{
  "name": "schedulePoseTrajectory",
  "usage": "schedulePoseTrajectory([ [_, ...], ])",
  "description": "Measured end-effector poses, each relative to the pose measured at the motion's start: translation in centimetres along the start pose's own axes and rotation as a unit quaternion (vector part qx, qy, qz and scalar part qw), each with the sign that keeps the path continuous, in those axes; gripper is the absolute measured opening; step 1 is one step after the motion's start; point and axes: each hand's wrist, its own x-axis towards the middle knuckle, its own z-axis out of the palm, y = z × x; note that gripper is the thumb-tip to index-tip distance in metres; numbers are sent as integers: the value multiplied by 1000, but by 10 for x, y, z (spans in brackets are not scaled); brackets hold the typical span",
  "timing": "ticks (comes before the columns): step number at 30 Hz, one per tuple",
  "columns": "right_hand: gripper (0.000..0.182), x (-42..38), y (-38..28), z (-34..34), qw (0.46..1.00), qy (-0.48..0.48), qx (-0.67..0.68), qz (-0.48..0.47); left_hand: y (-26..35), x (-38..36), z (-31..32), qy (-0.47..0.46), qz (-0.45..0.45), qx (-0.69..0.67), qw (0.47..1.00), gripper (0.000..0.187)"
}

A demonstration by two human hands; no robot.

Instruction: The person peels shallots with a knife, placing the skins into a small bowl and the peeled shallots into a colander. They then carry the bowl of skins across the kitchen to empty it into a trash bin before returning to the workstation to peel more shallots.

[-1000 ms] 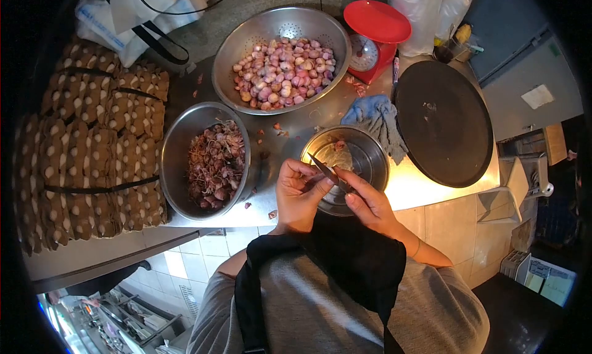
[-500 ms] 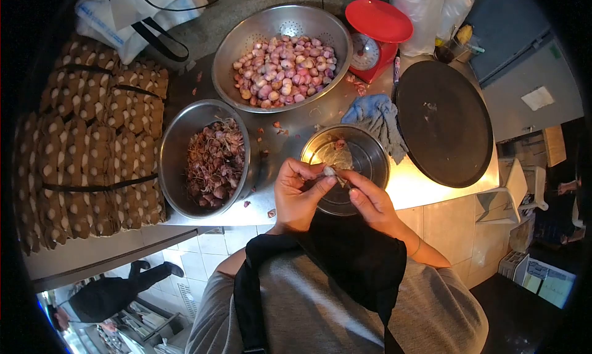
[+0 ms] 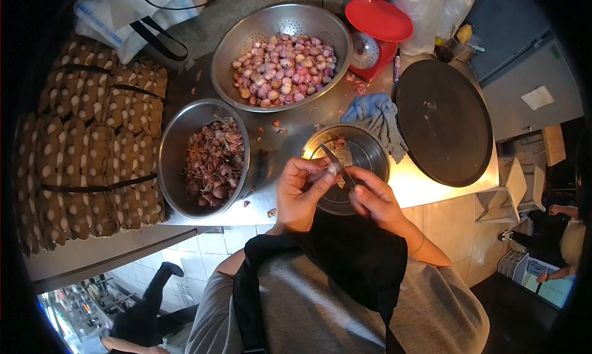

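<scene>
My left hand (image 3: 299,194) is closed, pinching a small pale bulb (image 3: 332,169) between thumb and fingers; its kind is partly hidden. In my right hand (image 3: 380,200) is a small knife (image 3: 327,149), its blade crossing the bulb and pointing up and away. Both hands hover over the near part of a steel bowl (image 3: 385,154) with a few skins inside. To the left, a deeper steel bowl (image 3: 168,169) holds unpeeled shallots (image 3: 213,163) and skins. Farther back, a steel colander (image 3: 222,70) is filled with peeled pinkish shallots (image 3: 287,70).
A red kitchen scale (image 3: 377,43), a blue-grey cloth (image 3: 373,117) and a round black tray (image 3: 444,126) lie to the right. Stacked egg trays (image 3: 102,150) stand at left. Shallot skins are scattered on the steel table (image 3: 283,147). Other people are at both lower sides.
The knife blade now shows, raised across the bulb between my hands. My right hand has shifted slightly right. One person at lower left has moved; another has appeared at right.
</scene>
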Motion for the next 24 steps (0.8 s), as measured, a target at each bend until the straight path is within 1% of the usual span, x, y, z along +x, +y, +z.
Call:
schedulePoseTrajectory([
  [1,38,1,-3,3,1000,3,13,4,0,1,1,5,-30,-24,999,21],
  [4,39,1,-4,3,1000,7,20,11,3,3,-4,-13,-59,-2,998,19],
  [7,38,1,-3,4,1000,5,-5,0,-2,6,-6,-25,-23,39,999,20],
  [8,38,1,-3,4,1000,3,-15,-7,-2,5,-6,-25,-32,29,999,19],
  [11,37,2,-5,2,999,40,1,1,-1,5,-6,-23,-56,-5,998,18],
  [14,36,3,-2,-6,999,49,8,-13,2,5,-5,-19,-77,-41,996,18],
  [18,35,5,-1,-16,995,95,-8,-35,4,4,-6,-22,-109,-65,992,18],
  [19,39,6,-1,-19,995,96,-12,-36,3,5,-7,-20,-114,-69,991,18],
  [22,43,4,-8,-13,993,103,-40,-49,2,6,-8,-16,-102,-53,993,15],
  [24,44,3,-8,-14,995,77,-54,-32,3,7,-6,2,-112,-44,993,14],
])
